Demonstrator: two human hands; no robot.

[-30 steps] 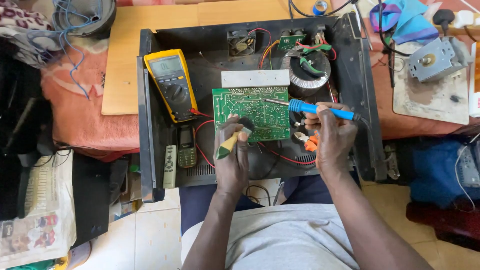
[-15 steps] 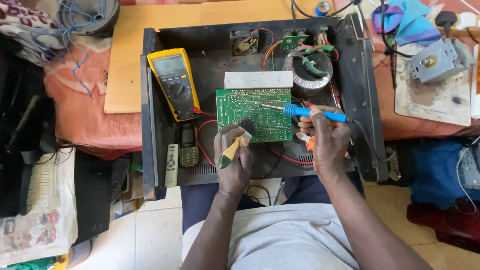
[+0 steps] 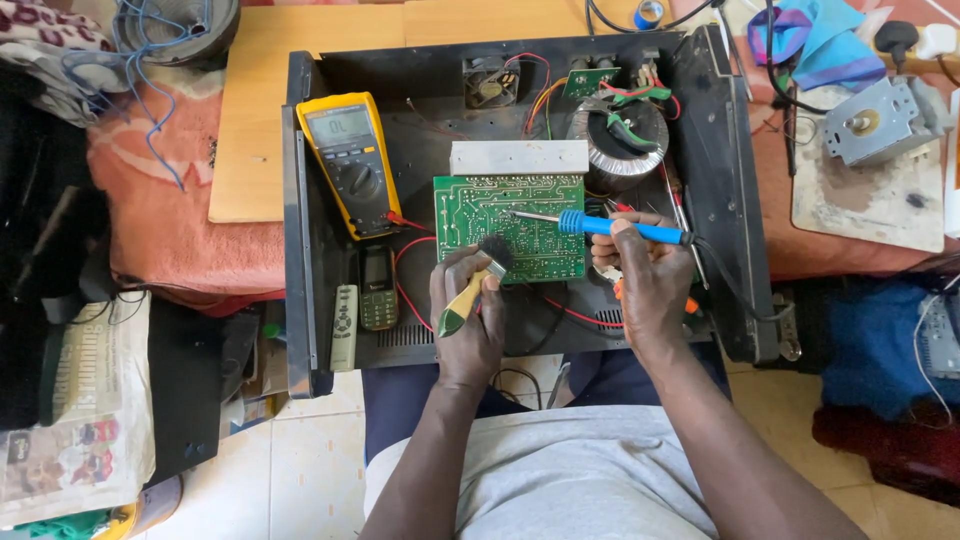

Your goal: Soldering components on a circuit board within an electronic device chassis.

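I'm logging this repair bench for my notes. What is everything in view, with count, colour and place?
circuit board: 1, green, centre of the chassis
soldering iron: 1, blue handle, tip over the board
brush: 1, yellow-green handle, dark bristles at the board's lower edge
chassis: 1, black, open, on the bench
multimeter: 1, yellow, left side of the chassis
toroidal transformer: 1, dark, upper right in the chassis
heatsink: 1, silver, above the board
mobile phone: 1, dark, below the multimeter
remote: 1, grey, beside the phone
left hand: holds the brush
right hand: holds the soldering iron
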